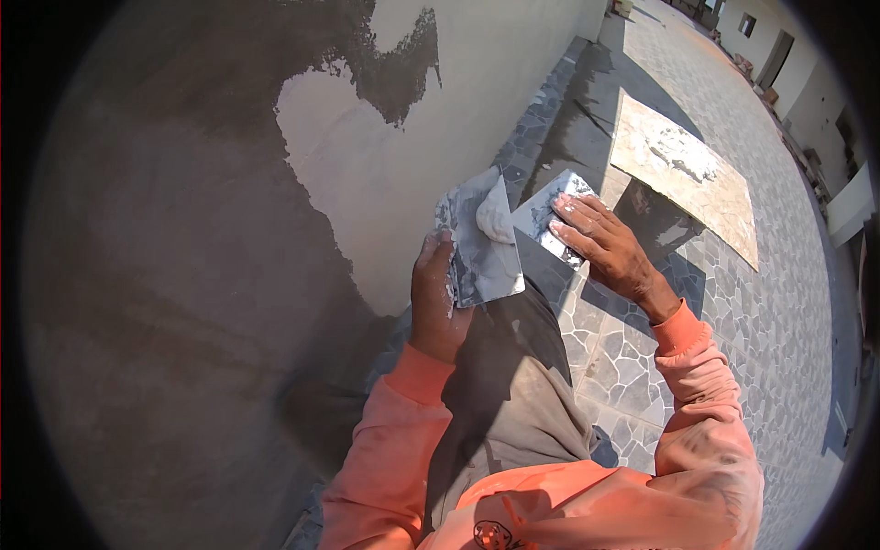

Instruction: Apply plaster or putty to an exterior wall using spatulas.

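My left hand (437, 293) is closed around the edge of a flat metal plastering blade (478, 261), with its face turned up. A lump of pale wet plaster (495, 220) lies on that blade's right side. In my right hand (605, 240) is a second plaster-smeared blade (541, 213), the fingers pressed over its top. The two blades sit side by side in front of the wall, their near edges close together; whether they touch I cannot tell. On the left stands the wall (165, 238), dark grey with a lighter coat of fresh plaster (330, 156) whose border is ragged.
A pale board (733, 197) with a heap of plaster (683, 151) rests on a dark support (655, 220) to my right. Stone-patterned paving (632, 367) runs beneath and beyond it. Along the far right is a building (807, 101) with doorways.
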`<state>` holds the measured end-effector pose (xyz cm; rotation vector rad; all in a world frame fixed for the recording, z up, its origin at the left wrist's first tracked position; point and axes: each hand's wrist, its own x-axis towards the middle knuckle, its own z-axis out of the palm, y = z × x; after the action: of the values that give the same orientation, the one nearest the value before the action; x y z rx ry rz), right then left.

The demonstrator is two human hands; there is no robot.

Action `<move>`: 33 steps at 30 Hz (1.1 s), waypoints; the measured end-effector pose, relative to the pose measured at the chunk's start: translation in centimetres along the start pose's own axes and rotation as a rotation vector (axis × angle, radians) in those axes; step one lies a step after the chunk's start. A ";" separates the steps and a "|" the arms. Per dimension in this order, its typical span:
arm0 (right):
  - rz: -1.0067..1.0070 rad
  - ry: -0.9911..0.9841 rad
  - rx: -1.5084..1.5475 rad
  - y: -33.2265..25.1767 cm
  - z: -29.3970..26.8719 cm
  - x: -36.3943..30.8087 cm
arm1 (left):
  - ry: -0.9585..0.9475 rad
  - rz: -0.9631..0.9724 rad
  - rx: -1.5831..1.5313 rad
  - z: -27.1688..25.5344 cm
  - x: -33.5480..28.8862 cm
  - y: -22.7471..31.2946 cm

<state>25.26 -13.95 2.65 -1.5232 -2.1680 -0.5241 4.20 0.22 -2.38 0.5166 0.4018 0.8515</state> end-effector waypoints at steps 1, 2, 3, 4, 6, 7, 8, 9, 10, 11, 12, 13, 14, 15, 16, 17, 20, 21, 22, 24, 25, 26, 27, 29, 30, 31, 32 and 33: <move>0.043 -0.055 -0.076 -0.1 -0.2 0.0 | -0.034 -0.001 -0.028 0.5 -0.1 0.8; 0.126 0.035 -0.051 -0.5 -0.4 0.0 | -0.074 0.125 0.082 1.0 -0.1 1.7; 0.108 0.048 -0.038 -1.2 -0.5 0.1 | -0.022 0.211 0.161 1.6 -0.2 2.5; 0.448 0.139 0.172 -2.5 -0.6 0.0 | -0.110 0.257 0.190 2.1 -0.3 3.4; 0.892 0.356 0.548 -5.0 -1.1 0.3 | -0.118 0.410 0.227 3.1 -0.6 4.7; 0.878 0.361 0.550 -6.3 -1.2 0.5 | -0.052 0.363 0.251 3.5 -0.6 5.2; 0.997 0.427 0.763 -7.6 -1.3 0.8 | -0.008 0.547 0.443 4.0 -0.5 5.6; 1.112 0.491 0.979 -8.7 -1.2 1.2 | 0.059 0.704 0.629 4.3 -0.4 5.8; 1.111 0.500 1.018 -9.6 -0.6 1.8 | 0.028 0.729 0.638 4.5 -0.6 5.8; 1.039 0.581 1.140 -10.3 0.2 2.6 | 0.058 0.812 0.744 4.6 -0.8 5.7; 1.091 0.572 1.140 -10.7 0.8 3.4 | 0.073 0.918 0.840 4.6 -1.1 5.5; 1.110 0.571 1.184 -11.1 1.5 4.1 | 0.088 0.894 0.852 4.4 -1.3 5.4; 1.098 0.620 1.208 -11.3 2.3 4.8 | 0.062 0.952 0.976 4.2 -1.6 5.3; 1.116 0.662 1.253 -11.4 3.0 5.6 | 0.040 1.033 1.095 3.9 -1.7 5.2; 1.116 0.693 1.235 -11.5 3.8 6.3 | 0.037 1.007 1.105 3.7 -1.7 5.1; 1.093 0.696 1.227 -11.6 4.3 6.8 | -0.005 1.125 1.160 3.5 -1.7 4.9; 1.063 0.789 1.506 -11.6 5.2 7.6 | -0.104 1.165 1.279 2.4 -2.1 5.3; 1.080 0.771 1.480 -11.6 5.3 7.8 | -0.148 1.109 1.345 2.1 -2.3 5.6; 1.089 0.775 1.519 -11.5 5.4 7.9 | -0.152 1.082 1.342 1.9 -2.2 5.8; 1.099 0.780 1.558 -11.3 5.4 8.1 | -0.283 1.087 1.333 1.6 -2.1 6.1; 1.142 0.774 1.557 -11.2 5.4 8.2 | -0.278 1.078 1.343 1.5 -2.1 6.2; 1.178 0.777 1.611 -11.1 5.4 8.3 | -0.336 1.144 1.407 1.4 -2.2 6.4; 1.187 0.769 1.555 -11.0 5.4 8.4 | -0.398 1.224 1.456 1.3 -2.2 6.6; 1.204 0.747 1.692 -11.0 5.4 8.6 | -0.443 1.249 1.526 1.2 -2.1 7.0; 1.209 0.738 1.684 -11.0 5.4 8.6 | -0.490 1.287 1.581 1.1 -2.1 7.2; 1.225 0.753 1.707 -11.0 5.4 8.7 | -0.489 1.284 1.584 0.9 -2.1 7.4; 1.222 0.753 1.760 -11.0 5.4 8.7 | -0.518 1.298 1.628 0.6 -2.1 7.6; 1.241 0.769 1.731 -10.9 5.4 8.7 | -0.541 1.303 1.670 0.3 -2.2 7.7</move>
<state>11.64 -7.81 2.32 -0.8827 -0.2637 0.8572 -1.60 2.66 2.63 2.6908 0.1333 1.3884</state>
